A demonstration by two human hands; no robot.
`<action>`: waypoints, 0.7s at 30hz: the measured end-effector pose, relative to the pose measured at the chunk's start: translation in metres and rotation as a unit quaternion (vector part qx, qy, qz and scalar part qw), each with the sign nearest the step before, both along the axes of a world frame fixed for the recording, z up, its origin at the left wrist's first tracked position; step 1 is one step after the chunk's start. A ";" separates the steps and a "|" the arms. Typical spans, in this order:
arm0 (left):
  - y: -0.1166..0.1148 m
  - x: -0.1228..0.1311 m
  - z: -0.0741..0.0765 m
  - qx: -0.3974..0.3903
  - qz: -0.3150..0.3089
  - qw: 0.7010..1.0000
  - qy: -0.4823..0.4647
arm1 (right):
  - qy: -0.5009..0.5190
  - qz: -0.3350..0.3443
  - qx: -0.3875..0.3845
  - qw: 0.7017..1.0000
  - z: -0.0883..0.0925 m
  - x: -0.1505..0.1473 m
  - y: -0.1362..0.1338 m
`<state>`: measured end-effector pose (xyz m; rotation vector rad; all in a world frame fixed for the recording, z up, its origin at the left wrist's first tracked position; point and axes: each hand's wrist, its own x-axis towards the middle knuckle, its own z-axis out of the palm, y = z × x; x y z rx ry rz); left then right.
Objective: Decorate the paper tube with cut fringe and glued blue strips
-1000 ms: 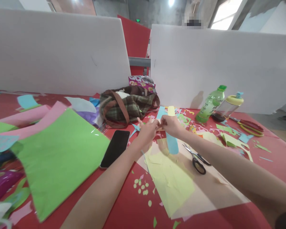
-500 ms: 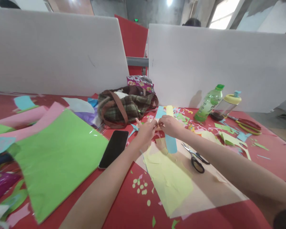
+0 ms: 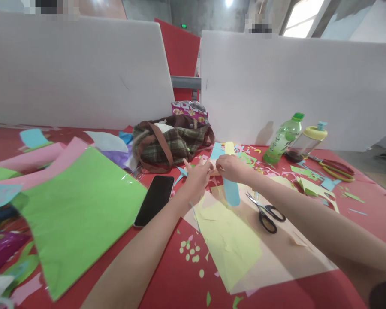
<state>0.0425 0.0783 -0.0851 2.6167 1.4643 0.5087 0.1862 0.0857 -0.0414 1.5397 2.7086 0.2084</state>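
My left hand [image 3: 197, 178] and my right hand [image 3: 233, 168] are close together above the table, fingertips pinched on a small peach-coloured paper piece [image 3: 215, 171]. Most of that piece is hidden by the fingers. Some left fingers stick out to the side. A blue paper strip [image 3: 232, 195] comes out below my right hand, and a yellow paper strip [image 3: 229, 148] shows beyond it. Nearer me, yellow paper sheets [image 3: 230, 244] lie on a large peach sheet [image 3: 276, 262]. Black-handled scissors [image 3: 264, 214] rest there with their blades slightly apart.
To the left are a black phone [image 3: 155, 201] and a large green sheet [image 3: 86, 206]. A plaid bag [image 3: 183, 143] stands behind my hands. Toward the right are a green bottle [image 3: 281, 141], a yellow-lidded bottle [image 3: 309, 141] and red-and-yellow-handled scissors [image 3: 337, 169]. Paper scraps litter the red table [image 3: 167, 274].
My right hand has shifted very slightly to the right, widening the gap between the fingertips, where more of the peach piece shows. My left hand stays in nearly the same place.
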 end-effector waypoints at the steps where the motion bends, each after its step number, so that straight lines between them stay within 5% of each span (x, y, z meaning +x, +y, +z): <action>1: -0.002 -0.001 0.001 0.007 -0.005 1.000 -0.002 | -0.007 0.001 0.001 1.000 0.002 0.004 0.001; 10: 0.001 -0.005 -0.002 0.065 -0.016 0.998 0.005 | -0.055 0.018 -0.004 0.998 0.011 0.033 0.012; 21: -0.002 -0.005 -0.001 0.065 -0.004 0.998 0.023 | -0.081 0.058 0.003 0.995 0.002 0.022 0.007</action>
